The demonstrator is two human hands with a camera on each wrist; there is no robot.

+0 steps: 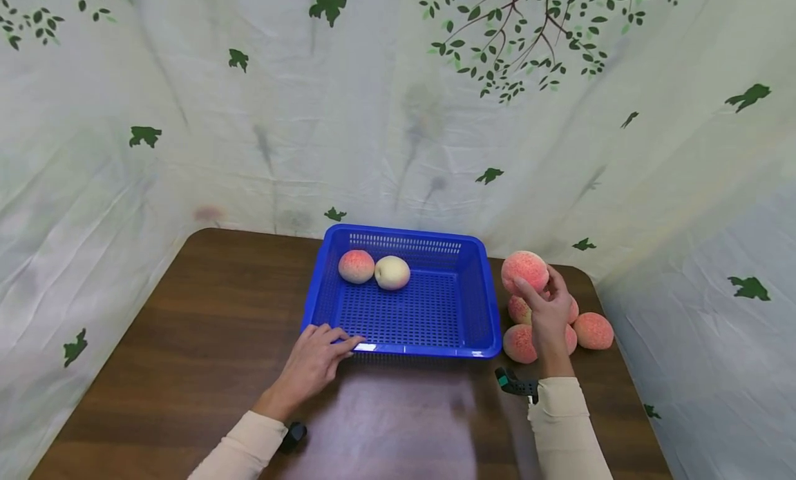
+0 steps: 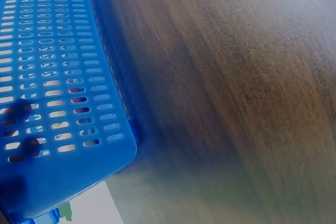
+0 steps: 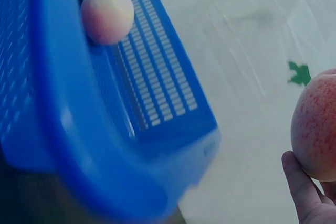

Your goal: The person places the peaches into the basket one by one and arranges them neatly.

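Head view: saw right grip point(image 1: 550, 314) pinching a peach point(image 1: 525, 269) between thumb and fingers, just right of the blue basket point(image 1: 429, 351). Found left grip point(image 1: 316, 359) resting on basket's near-left rim; couldn't tell how far curled. Noted two peaches point(image 1: 356, 266) inside basket's far-left part, more peaches point(image 1: 593, 330) on counter point(image 1: 236, 314) right of basket.

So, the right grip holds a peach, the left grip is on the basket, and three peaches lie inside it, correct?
Not three: the head view shows two peaches inside the basket. The right grip does hold a peach; the left grip is on the basket.
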